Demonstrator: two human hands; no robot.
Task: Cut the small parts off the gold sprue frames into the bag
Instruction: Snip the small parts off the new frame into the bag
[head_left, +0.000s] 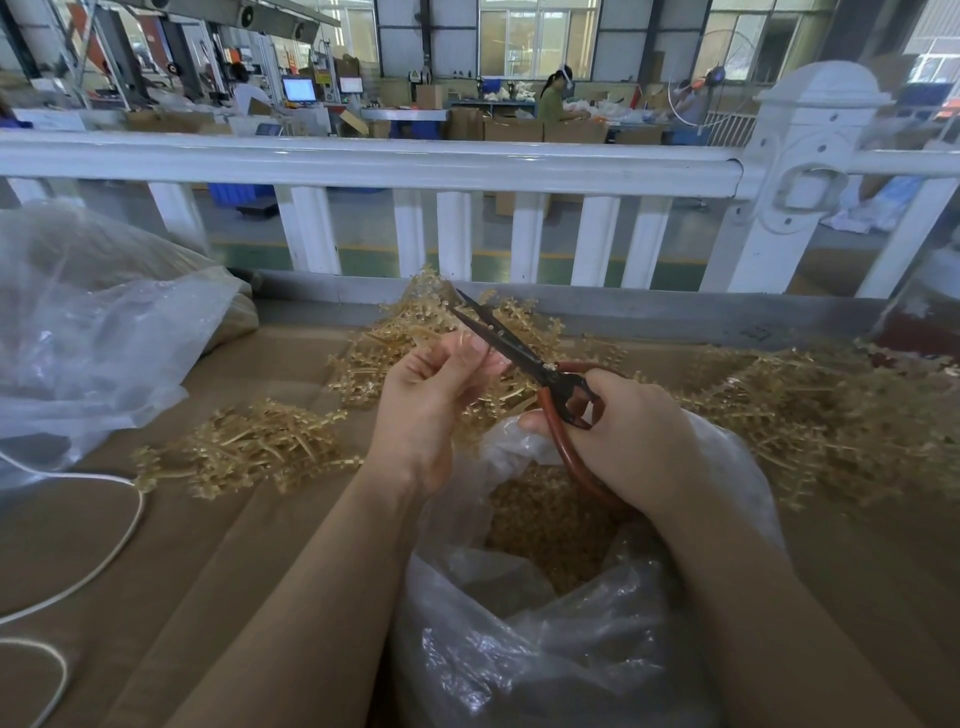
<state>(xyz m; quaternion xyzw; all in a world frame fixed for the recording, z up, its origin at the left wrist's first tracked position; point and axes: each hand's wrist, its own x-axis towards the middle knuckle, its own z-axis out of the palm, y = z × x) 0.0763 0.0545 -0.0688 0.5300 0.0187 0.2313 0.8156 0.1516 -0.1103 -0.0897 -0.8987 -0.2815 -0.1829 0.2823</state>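
Observation:
My right hand (631, 434) grips red-handled scissors (524, 358), whose dark blades are slightly apart and point up and to the left. My left hand (434, 395) pinches a thin gold sprue piece (464, 340) right beside the blades, above a clear plastic bag (519, 649). The bag's mouth gapes under both hands and holds a heap of small gold parts (550, 525). Gold sprue frames lie in piles behind my hands (410, 332), at the left (249, 447) and at the right (831, 421).
The work surface is brown cardboard (156, 597). A large clear bag (88, 332) bulges at the left. A white cord (104, 561) loops at the lower left. A white railing (415, 166) runs along the far edge, with a factory floor and people beyond.

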